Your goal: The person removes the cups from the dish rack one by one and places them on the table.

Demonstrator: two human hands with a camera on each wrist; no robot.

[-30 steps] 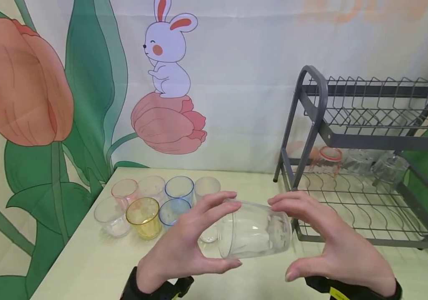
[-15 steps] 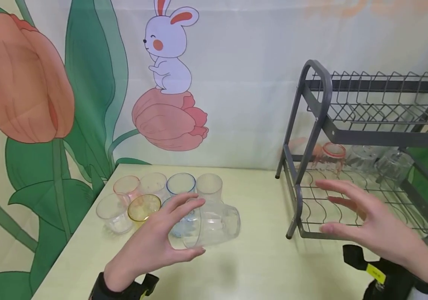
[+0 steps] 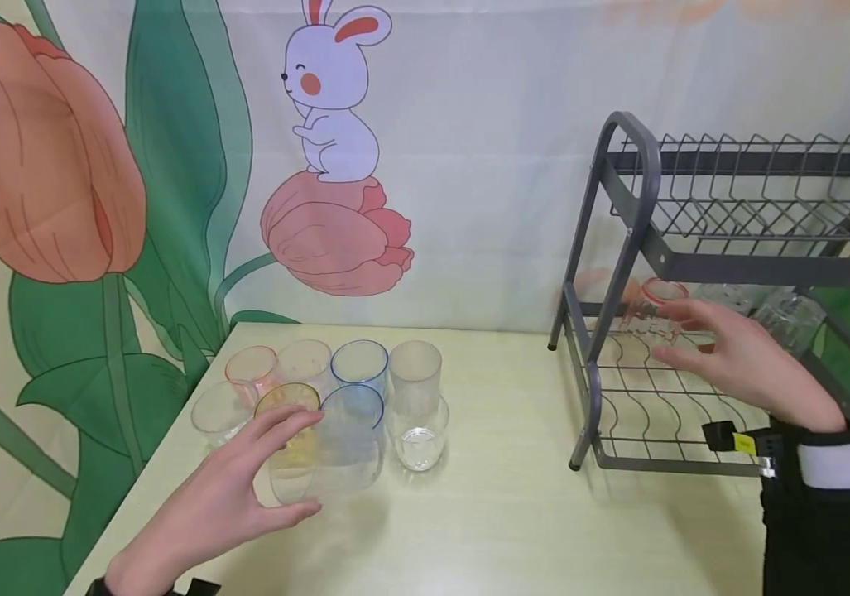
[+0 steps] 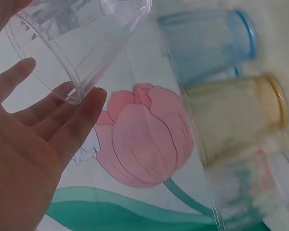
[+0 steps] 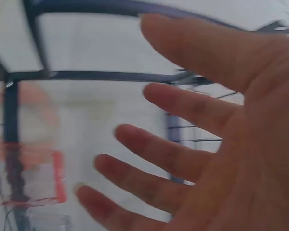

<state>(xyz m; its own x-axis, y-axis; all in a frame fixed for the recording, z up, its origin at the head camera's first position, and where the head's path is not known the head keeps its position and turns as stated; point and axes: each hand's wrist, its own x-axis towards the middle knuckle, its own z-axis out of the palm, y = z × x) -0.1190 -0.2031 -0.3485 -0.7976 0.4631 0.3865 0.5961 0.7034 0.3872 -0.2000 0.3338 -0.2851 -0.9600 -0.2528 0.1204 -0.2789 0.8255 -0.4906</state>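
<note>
My left hand grips a clear drinking glass by its rim end, thumb below and fingers above. The glass lies sideways in the air, its base to the right, in front of the group on the table. In the left wrist view the fingers curl around the rim of this clear glass. My right hand reaches in over the lower tier of the dish rack, holding nothing. Its fingers are spread and nearly straight in the right wrist view. Near its fingertips stands an upside-down red-rimmed glass, apart from them.
Several glasses stand on the table at left, among them a yellow glass, a blue glass, a pink-rimmed glass, a frosted glass and a clear glass. Another clear glass sits in the rack behind my right hand.
My right hand has let go of the clear glass's base end and moved right and up into the rack. My left hand has carried the glass left, toward the grouped glasses.
</note>
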